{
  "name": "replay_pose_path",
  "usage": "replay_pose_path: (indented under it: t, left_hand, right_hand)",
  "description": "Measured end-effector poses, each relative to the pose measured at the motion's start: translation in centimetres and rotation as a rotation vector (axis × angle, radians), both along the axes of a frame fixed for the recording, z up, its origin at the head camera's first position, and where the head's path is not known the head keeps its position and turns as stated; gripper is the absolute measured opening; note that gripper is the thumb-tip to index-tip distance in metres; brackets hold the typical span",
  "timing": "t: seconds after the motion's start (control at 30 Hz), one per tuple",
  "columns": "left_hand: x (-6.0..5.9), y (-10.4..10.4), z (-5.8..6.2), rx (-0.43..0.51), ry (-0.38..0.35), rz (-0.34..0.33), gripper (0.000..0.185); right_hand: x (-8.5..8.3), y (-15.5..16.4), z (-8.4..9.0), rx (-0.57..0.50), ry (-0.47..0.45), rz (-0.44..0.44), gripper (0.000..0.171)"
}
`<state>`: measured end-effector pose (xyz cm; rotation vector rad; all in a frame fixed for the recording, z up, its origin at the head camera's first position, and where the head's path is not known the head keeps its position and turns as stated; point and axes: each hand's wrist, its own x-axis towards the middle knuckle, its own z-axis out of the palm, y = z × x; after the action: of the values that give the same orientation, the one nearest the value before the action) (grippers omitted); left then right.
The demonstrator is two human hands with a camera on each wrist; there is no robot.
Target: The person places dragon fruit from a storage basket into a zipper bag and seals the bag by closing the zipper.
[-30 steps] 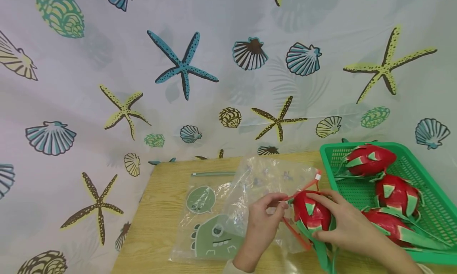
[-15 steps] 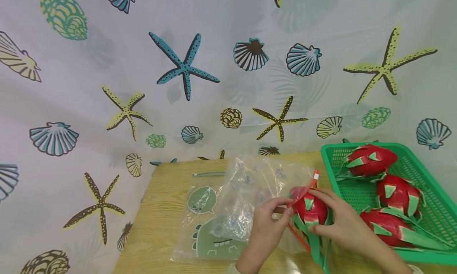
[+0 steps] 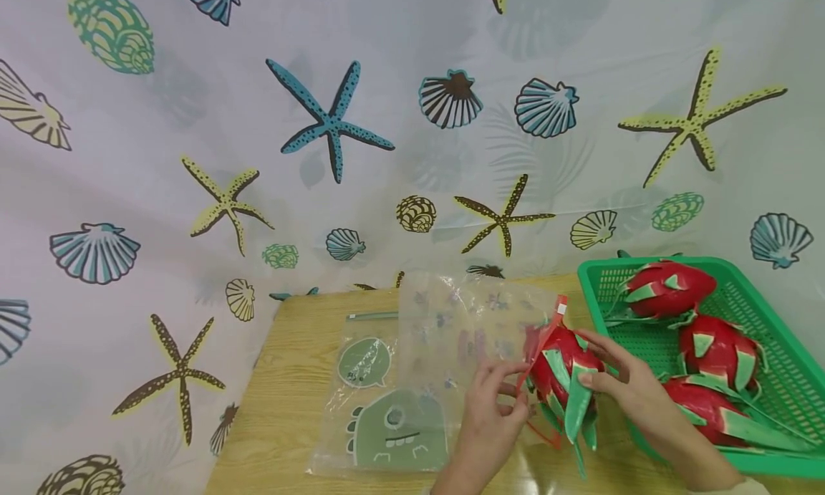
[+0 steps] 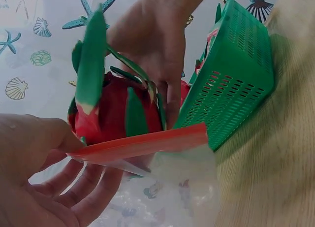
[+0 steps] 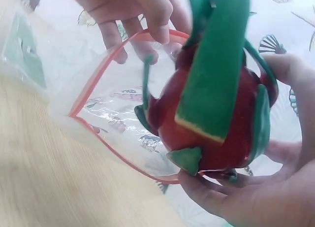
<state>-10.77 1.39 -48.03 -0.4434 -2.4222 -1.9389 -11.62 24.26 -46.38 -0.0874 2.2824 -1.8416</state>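
Clear glossy plastic bag, wood-grain table

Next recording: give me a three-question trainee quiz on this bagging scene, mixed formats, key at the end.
1. True or false: the right hand grips a dragon fruit at the mouth of the clear zip bag.
2. Multiple choice: how many dragon fruits lie in the green basket? A) one B) three C) five
3. Fill in: the left hand pinches the bag's ____ coloured zip strip.

Key: 1 true; 2 B; 3 red. A second bag with a green dinosaur print lies flat on the wooden table.
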Motion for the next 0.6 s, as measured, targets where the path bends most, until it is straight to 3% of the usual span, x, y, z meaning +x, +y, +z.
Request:
replay_pose_path:
  t: [0.17,0.33,0.4,0.5,0.6]
  left_hand:
    - [-0.1,-0.2,0.3,0.008,-0.007,0.014,0.041]
    - [0.2,-0.2,0.5,-0.006,0.009,0.017,0.047]
    - [0.3,-0.3,0.6,0.011,0.0,0.005,0.048]
    - [0.4,-0.3,0.7,0.036,-0.023,-0.018,0.046]
    - [0.5,-0.4,0.9,0.052,-0.044,-0.033,0.043]
  right_hand:
    - [-0.3,0.3,-1.0,-0.308,-0.149,-0.012,0.062]
    - [-0.7,0.1,-1.6,-0.38,-0.256,-0.073,0.062]
    - [-0.6,-0.1,-2.0,-0.433,-0.238,-0.071,0.053]
    - [-0.5,-0.6,-2.6,-0.595,-0.171,-0.048,0.036]
    - [-0.4,-1.2,-3.1,-0.686,-0.097,-0.043,0.038]
